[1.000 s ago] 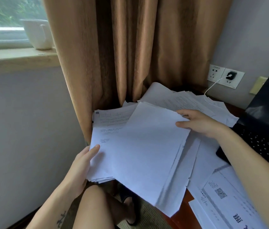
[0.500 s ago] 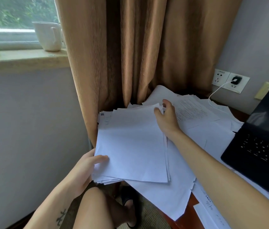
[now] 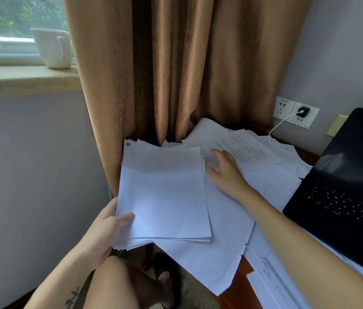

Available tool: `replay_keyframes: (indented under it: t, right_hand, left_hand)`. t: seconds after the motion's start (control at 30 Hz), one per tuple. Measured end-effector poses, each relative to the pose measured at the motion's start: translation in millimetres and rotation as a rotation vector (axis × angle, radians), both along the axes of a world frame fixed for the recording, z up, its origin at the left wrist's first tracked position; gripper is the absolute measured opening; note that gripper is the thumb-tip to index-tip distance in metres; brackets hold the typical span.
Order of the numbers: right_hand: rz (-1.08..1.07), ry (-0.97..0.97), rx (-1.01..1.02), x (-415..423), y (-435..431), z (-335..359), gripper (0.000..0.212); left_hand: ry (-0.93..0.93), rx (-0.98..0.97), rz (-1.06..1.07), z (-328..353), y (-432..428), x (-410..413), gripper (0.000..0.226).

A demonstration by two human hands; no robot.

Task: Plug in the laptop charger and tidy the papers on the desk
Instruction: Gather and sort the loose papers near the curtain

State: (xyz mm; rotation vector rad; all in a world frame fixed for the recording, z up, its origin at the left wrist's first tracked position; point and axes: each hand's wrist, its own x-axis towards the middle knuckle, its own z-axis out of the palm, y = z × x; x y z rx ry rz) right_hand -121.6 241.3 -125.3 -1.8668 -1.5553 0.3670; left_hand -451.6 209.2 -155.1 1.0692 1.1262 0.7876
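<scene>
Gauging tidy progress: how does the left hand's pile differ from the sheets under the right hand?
The pile is roughly squared; the loose sheets lie fanned at mixed angles. The pile's top looks blank; the loose sheets' top shows printed text. The left hand grips the pile; the right hand rests flat on the loose sheets. Both are white paper.

At centre, the left hand (image 3: 107,230) grips a stack (image 3: 165,192) of papers by its lower left corner, thumb on top. The right hand (image 3: 225,172) lies flat, fingers spread, on loose sheets (image 3: 254,152) just right of the stack. An open laptop (image 3: 343,197) sits at the right edge. At upper right, a charger (image 3: 302,111) sits in a wall socket (image 3: 310,122). A mug (image 3: 53,49) stands at upper left.
</scene>
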Motion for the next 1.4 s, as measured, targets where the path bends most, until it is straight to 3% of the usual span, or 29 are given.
replay_keyframes:
  t: [0.07,0.17,0.23,0.33,0.4,0.6,0.77,0.93,1.0,1.13,1.27,1.4]
  right_hand:
    - [0.076,-0.205,-0.222,14,-13,6,0.068]
    - [0.138,-0.168,-0.324,26,-18,8,0.083]
    - [0.131,-0.254,-0.23,32,-17,5,0.068]
    - [0.122,-0.632,0.0,38,-18,-3,0.024]
    - [0.08,-0.698,0.135,41,-22,-9,0.016]
    - [-0.259,-0.621,0.347,62,-57,9,0.017]
    - [-0.397,0.007,0.454,61,-86,21,0.023]
    - [-0.3,0.296,0.52,31,-91,26,0.02]
    - [-0.123,0.282,0.476,10,-91,25,0.014]
    - [0.247,-0.048,0.409,-23,-88,14,0.018]
    - [0.42,-0.104,0.178,-39,-88,4,0.022]
    - [0.459,-0.089,0.071,-43,-94,-1,0.031]
  left_hand:
    - [-0.014,0.004,0.039,-2,0,1,0.041]
    - [-0.018,0.009,0.062,-4,-2,1,0.041]
    - [-0.017,0.01,0.068,-6,-3,1,0.041]
    - [-0.028,-0.003,0.072,-7,-4,2,0.04]
    - [-0.027,-0.006,0.07,-7,-5,2,0.04]
    - [-0.049,-0.028,0.087,-6,-7,4,0.037]
    - [-0.078,-0.058,0.094,-2,-9,9,0.039]
    - [-0.094,-0.064,0.087,4,-16,12,0.041]
    - [-0.089,-0.061,0.08,5,-16,12,0.042]
    - [-0.081,-0.051,0.079,10,-17,12,0.036]
    - [-0.146,-0.116,0.146,8,-14,10,0.028]
    - [-0.201,-0.178,0.117,12,-9,5,0.066]
